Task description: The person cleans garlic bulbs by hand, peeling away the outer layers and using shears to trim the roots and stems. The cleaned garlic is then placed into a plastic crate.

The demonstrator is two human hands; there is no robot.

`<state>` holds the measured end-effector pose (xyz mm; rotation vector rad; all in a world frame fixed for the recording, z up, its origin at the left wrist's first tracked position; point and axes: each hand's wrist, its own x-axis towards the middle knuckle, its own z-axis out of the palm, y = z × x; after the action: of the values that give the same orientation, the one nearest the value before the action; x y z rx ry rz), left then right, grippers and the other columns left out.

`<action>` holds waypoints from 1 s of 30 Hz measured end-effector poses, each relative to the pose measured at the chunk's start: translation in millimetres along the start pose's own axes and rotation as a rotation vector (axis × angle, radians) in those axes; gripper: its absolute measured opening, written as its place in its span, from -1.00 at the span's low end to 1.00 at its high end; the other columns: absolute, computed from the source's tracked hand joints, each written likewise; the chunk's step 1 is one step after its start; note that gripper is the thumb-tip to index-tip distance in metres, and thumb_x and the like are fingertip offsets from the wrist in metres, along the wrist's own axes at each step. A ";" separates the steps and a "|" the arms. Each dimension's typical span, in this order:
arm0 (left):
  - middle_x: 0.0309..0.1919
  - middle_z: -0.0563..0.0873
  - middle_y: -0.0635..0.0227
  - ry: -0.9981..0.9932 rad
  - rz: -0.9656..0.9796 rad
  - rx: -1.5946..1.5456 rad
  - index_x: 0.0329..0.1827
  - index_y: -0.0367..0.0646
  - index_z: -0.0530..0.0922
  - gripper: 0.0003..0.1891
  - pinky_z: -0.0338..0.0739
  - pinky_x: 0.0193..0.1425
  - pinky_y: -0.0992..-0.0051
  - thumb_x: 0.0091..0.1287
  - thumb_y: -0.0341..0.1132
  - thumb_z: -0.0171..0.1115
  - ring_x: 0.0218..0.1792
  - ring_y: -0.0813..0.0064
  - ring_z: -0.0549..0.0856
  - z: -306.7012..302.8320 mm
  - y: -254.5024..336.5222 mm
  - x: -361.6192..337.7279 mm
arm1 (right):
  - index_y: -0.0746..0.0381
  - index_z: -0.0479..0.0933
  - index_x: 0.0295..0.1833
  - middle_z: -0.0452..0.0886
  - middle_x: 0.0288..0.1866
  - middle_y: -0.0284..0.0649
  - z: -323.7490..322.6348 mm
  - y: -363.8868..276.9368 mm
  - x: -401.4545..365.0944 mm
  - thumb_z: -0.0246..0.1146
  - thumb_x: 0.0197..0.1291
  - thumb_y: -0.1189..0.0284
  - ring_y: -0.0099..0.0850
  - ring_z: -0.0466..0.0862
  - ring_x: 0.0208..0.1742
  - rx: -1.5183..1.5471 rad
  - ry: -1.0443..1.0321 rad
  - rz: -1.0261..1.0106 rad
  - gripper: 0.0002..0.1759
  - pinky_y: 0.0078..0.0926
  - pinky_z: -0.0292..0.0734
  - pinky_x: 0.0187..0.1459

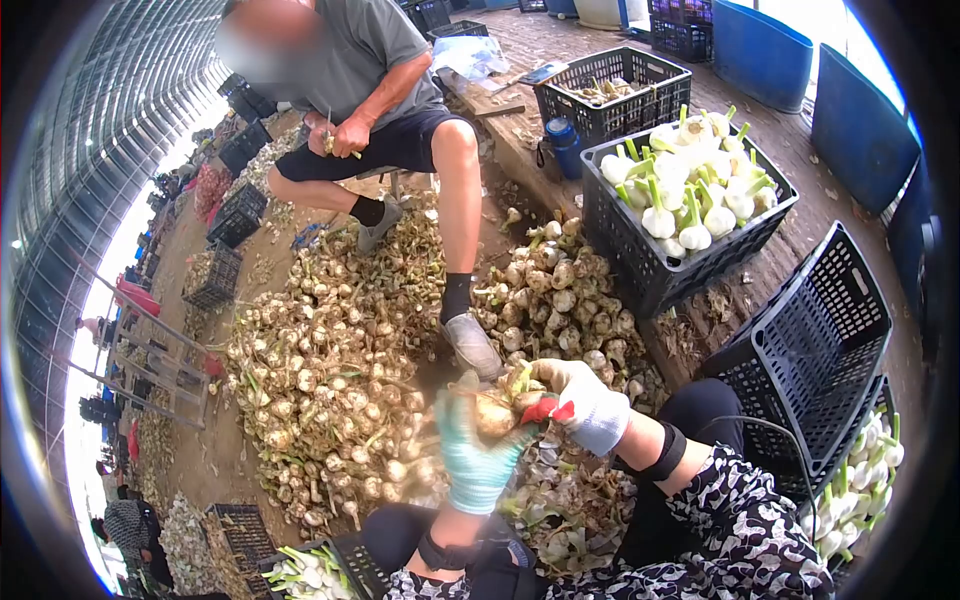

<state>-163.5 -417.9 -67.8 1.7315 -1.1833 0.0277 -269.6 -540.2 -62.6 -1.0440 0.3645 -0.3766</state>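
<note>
My left hand (475, 450), in a pale teal glove, is closed around a garlic bulb (495, 414) with dirt-stained skin. My right hand (588, 402), in a white and grey glove, is closed right against the bulb's stem side. A red patch (543, 408) shows at its thumb; whether it belongs to the glove or to a tool, I cannot tell. Below both hands lies a heap of garlic peelings (570, 510) between my knees. Beyond them spreads a large pile of untrimmed garlic (330, 400).
A person (380, 90) sits opposite, hands together, one foot in the garlic pile. A black crate (640, 235) of cleaned garlic stands at right, an empty black crate (800, 350) tilts near my right arm. More cleaned garlic (315, 575) lies by my left knee. Blue barrels (765, 55) line the back.
</note>
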 end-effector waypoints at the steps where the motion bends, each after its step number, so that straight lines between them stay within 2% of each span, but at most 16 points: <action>1: -0.13 0.47 0.24 0.000 -0.002 -0.001 0.23 -0.16 0.33 -0.08 0.43 0.15 0.35 -0.32 -0.26 0.58 -0.01 0.27 0.47 -0.8 -1.2 -0.7 | 0.34 0.48 -0.07 0.59 -0.26 -0.32 0.1 -4.8 -2.7 0.33 0.09 0.40 -0.64 0.55 -0.28 -0.001 0.000 0.002 -0.66 -0.68 0.49 -0.22; 4: -0.07 0.49 0.24 -0.020 -0.010 -0.076 0.24 -0.15 0.34 -0.10 0.43 0.18 0.36 -0.27 -0.23 0.57 0.01 0.32 0.48 -3.9 3.3 0.2 | 0.32 0.50 -0.12 0.58 -0.27 -0.34 0.3 -16.4 -9.2 0.31 0.07 0.47 -0.64 0.53 -0.28 0.028 -0.005 0.124 -0.74 -0.67 0.47 -0.21; 6: -0.07 0.54 0.22 -0.050 -0.530 -0.738 0.26 -0.16 0.32 -0.17 0.44 0.18 0.36 -0.14 -0.23 0.52 -0.02 0.39 0.53 -8.5 13.6 2.3 | 0.31 0.51 -0.14 0.58 -0.22 -0.33 -0.5 -7.9 -7.5 0.28 0.11 0.42 -0.64 0.53 -0.22 -0.120 -0.028 -0.128 -0.76 -0.65 0.45 -0.13; 7: -0.07 0.54 0.22 -0.051 -0.532 -0.735 0.26 -0.16 0.32 -0.17 0.44 0.18 0.36 -0.14 -0.23 0.52 -0.02 0.39 0.53 -9.4 10.3 2.2 | 0.31 0.51 -0.14 0.58 -0.22 -0.33 -2.1 -1.4 -5.1 0.28 0.11 0.42 -0.64 0.53 -0.22 -0.117 -0.028 -0.126 -0.76 -0.65 0.45 -0.13; 9: -0.10 0.59 0.21 -0.135 -0.793 -1.154 0.28 -0.17 0.28 -0.21 0.47 0.14 0.39 -0.03 -0.16 0.45 -0.08 0.45 0.58 -12.5 7.4 6.7 | 0.31 0.52 -0.14 0.58 -0.21 -0.34 -5.5 12.0 0.7 0.23 0.13 0.49 -0.63 0.54 -0.19 -0.445 0.064 -0.290 -0.81 -0.64 0.46 -0.11; 10: -0.17 0.60 0.26 -0.088 -0.889 -1.217 0.31 -0.16 0.23 -0.22 0.51 0.06 0.44 0.08 -0.03 0.36 -0.17 0.48 0.61 -11.1 20.0 15.4 | 0.31 0.52 -0.13 0.58 -0.18 -0.34 -6.2 15.0 1.5 0.23 0.09 0.56 -0.62 0.54 -0.15 -0.361 0.047 -0.253 -0.80 -0.63 0.45 -0.07; 13: -0.19 0.59 0.29 -0.070 -0.960 -1.243 0.34 -0.15 0.17 -0.19 0.53 0.00 0.51 0.14 0.12 0.25 -0.17 0.49 0.60 -10.0 15.8 14.7 | 0.30 0.52 -0.20 0.55 -0.31 -0.31 -2.5 13.8 1.0 0.32 -0.06 0.59 -0.60 0.51 -0.25 -0.022 0.051 -0.089 -0.76 -0.64 0.44 -0.18; 15: -0.20 0.58 0.31 -0.066 -0.962 -1.207 0.36 -0.17 0.11 -0.16 0.51 0.01 0.48 0.17 0.21 0.15 -0.19 0.47 0.60 -4.3 3.2 6.5 | 0.30 0.51 -0.19 0.56 -0.29 -0.29 -2.0 12.5 -0.1 0.33 -0.07 0.56 -0.58 0.53 -0.23 -0.094 0.081 -0.062 -0.73 -0.63 0.45 -0.17; 17: -0.18 0.58 0.30 -0.142 -0.800 -0.909 0.36 -0.22 0.10 -0.14 0.49 0.05 0.46 0.14 0.14 0.23 -0.24 0.46 0.60 -2.5 -4.9 -2.7 | 0.33 0.53 -0.16 0.57 -0.10 -0.28 -10.5 14.6 2.7 0.30 0.05 0.44 -0.57 0.54 -0.11 -0.727 0.067 -0.434 -0.75 -0.59 0.45 -0.07; 19: -0.13 0.57 0.27 -0.165 -0.783 -0.993 0.33 -0.21 0.15 -0.21 0.53 0.02 0.41 0.16 0.07 0.25 -0.19 0.43 0.60 -4.2 -2.1 0.4 | 0.34 0.53 -0.19 0.57 -0.15 -0.27 -6.7 -0.4 -4.2 0.32 0.04 0.40 -0.54 0.55 -0.15 -0.593 0.044 -0.346 -0.74 -0.57 0.46 -0.10; 21: -0.02 0.55 0.21 -0.192 -0.749 -1.161 0.27 -0.18 0.25 -0.34 0.59 -0.02 0.32 0.19 -0.06 0.27 -0.11 0.37 0.61 -9.2 -0.7 2.9 | 0.33 0.54 -0.20 0.57 -0.20 -0.29 -5.2 -9.9 -9.9 0.32 0.03 0.40 -0.55 0.55 -0.18 -0.087 -0.044 -0.123 -0.74 -0.59 0.46 -0.12; 22: -0.02 0.55 0.21 -0.193 -0.750 -1.159 0.27 -0.18 0.25 -0.34 0.59 -0.02 0.32 0.19 -0.06 0.27 -0.11 0.37 0.61 -12.3 -2.8 3.6 | 0.33 0.52 -0.17 0.57 -0.24 -0.31 -4.3 -20.3 -7.8 0.25 0.10 0.43 -0.59 0.53 -0.19 -0.052 -0.016 0.060 -0.78 -0.61 0.45 -0.13; 25: -0.08 0.58 0.23 -0.312 -1.012 -1.291 0.22 -0.13 0.32 -0.24 0.67 -0.33 0.29 0.10 0.23 0.20 -0.21 0.33 0.65 -19.3 -6.4 8.2 | 0.33 0.49 -0.12 0.57 -0.23 -0.32 -5.1 -16.2 -13.6 0.16 0.16 0.48 -0.62 0.51 -0.21 0.054 0.048 0.073 -0.81 -0.64 0.44 -0.15; 27: -0.05 0.56 0.26 -0.336 -0.962 -1.153 0.21 -0.15 0.32 -0.16 0.65 -0.17 0.32 0.06 0.36 0.11 -0.14 0.37 0.63 -14.7 2.1 9.1 | 0.32 0.46 -0.09 0.56 -0.23 -0.33 -4.6 -17.4 -15.4 0.09 0.18 0.52 -0.62 0.50 -0.22 -0.030 0.040 0.039 -0.81 -0.67 0.43 -0.16; 29: 0.00 0.54 0.29 -0.228 -0.798 -1.167 0.21 -0.20 0.30 -0.14 0.57 0.01 0.39 0.03 0.33 0.18 -0.02 0.41 0.58 -8.8 6.4 8.2 | 0.32 0.46 -0.09 0.55 -0.22 -0.34 -2.6 -21.4 -19.2 0.08 0.19 0.50 -0.62 0.49 -0.22 -0.007 0.023 0.060 -0.80 -0.67 0.42 -0.16; 30: 0.03 0.52 0.32 -0.342 -0.762 -0.943 0.23 -0.24 0.28 -0.09 0.47 0.13 0.44 -0.05 0.26 0.32 0.07 0.43 0.52 -11.6 4.1 11.2 | 0.32 0.46 -0.09 0.55 -0.22 -0.34 -5.9 -15.9 -18.6 0.08 0.19 0.50 -0.62 0.49 -0.22 -0.005 0.024 0.061 -0.80 -0.67 0.42 -0.16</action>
<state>-155.1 -417.3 -53.5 1.2170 -0.5117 -1.1348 -290.6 -543.2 -49.2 -1.0316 0.4183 -0.3343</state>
